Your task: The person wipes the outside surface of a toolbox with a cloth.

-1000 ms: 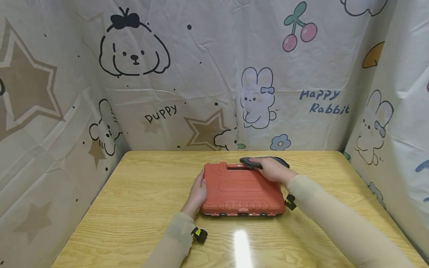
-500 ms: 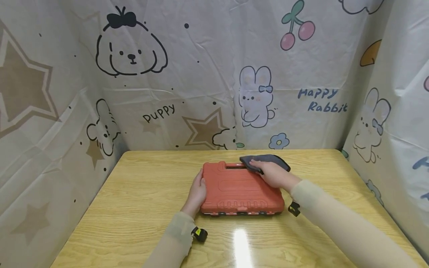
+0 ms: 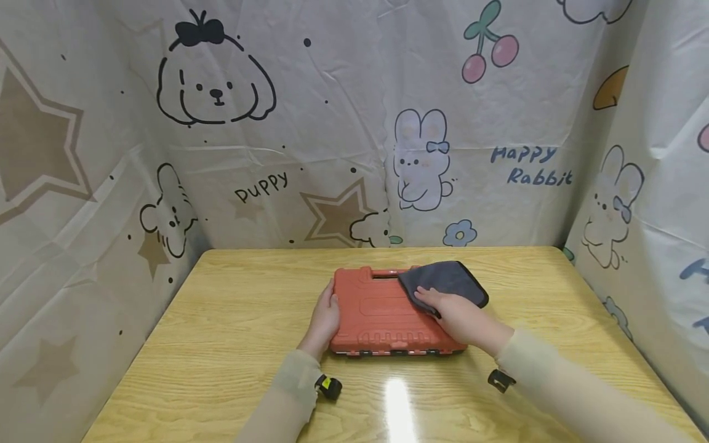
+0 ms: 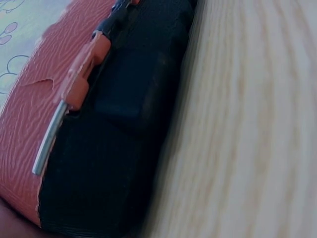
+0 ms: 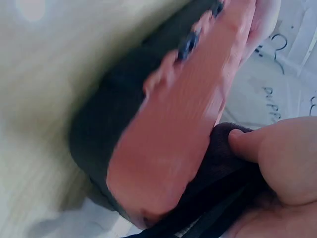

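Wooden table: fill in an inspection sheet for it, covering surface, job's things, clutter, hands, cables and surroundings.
Surface: wood-grain table, bright reflection near the front.
Job's things: red case with a dark base, lying flat, apparently closed; grey cloth with dark edging, over its upper right part.
Clutter: nothing seen.
Hands: left hand against the case's left side; right hand holding the cloth. A black device sits at each wrist.
Cables: nothing seen.
Surroundings: pale sheeting printed with a puppy, rabbits, stars and cherries, behind and at both sides.
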Tool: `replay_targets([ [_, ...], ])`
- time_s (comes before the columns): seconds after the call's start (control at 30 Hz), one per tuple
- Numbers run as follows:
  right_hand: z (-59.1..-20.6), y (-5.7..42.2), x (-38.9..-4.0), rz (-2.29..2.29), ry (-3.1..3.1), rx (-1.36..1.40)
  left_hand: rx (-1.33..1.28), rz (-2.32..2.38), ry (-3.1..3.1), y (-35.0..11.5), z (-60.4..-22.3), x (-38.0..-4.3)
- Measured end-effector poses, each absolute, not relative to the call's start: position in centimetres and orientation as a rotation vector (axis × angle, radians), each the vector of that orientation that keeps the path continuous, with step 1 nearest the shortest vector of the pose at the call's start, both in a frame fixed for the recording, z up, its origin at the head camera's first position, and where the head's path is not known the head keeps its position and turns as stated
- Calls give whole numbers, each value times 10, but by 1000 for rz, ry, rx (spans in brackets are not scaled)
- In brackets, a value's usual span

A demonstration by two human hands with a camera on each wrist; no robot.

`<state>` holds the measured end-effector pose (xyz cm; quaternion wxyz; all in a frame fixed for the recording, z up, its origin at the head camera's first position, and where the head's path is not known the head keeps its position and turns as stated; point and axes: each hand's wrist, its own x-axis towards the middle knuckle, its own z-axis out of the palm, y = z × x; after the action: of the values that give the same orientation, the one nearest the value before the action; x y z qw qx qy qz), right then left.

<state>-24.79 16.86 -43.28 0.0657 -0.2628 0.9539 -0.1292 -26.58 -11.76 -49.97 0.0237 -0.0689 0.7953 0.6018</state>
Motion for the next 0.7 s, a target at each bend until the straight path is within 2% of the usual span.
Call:
replay_targets([
  [0.3, -432, 174, -206, -379, 2851, -938, -209, 1858, 2473, -118, -500, -267],
  [0.7, -438, 177, -173, -347, 2880, -1028, -216, 1851, 2460, -118, -499, -266],
])
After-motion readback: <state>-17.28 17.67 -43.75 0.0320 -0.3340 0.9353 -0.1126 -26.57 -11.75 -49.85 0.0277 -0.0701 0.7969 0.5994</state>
